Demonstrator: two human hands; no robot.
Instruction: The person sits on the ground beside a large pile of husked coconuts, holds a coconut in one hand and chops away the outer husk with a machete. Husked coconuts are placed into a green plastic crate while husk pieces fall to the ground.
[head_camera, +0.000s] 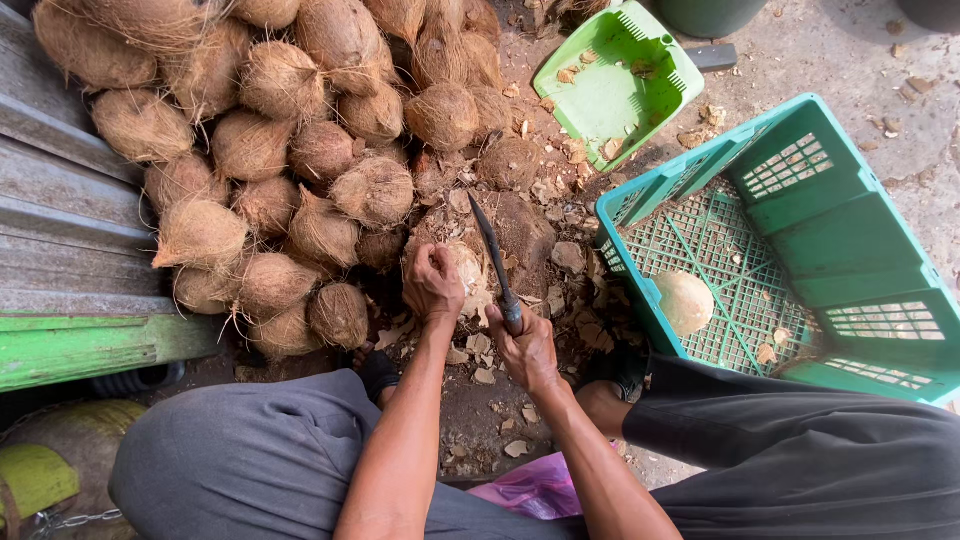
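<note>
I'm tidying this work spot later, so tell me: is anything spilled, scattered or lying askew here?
Yes. Broken shell chips litter the ground around the coconut under the left hand and the knife in the right hand. A green dustpan lies tilted beside the coconut pile, with chips on it.

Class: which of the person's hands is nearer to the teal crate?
Right. The right hand, gripping a knife, sits just beside the teal crate. The left hand rests on the coconut being peeled, further from the crate.
</note>
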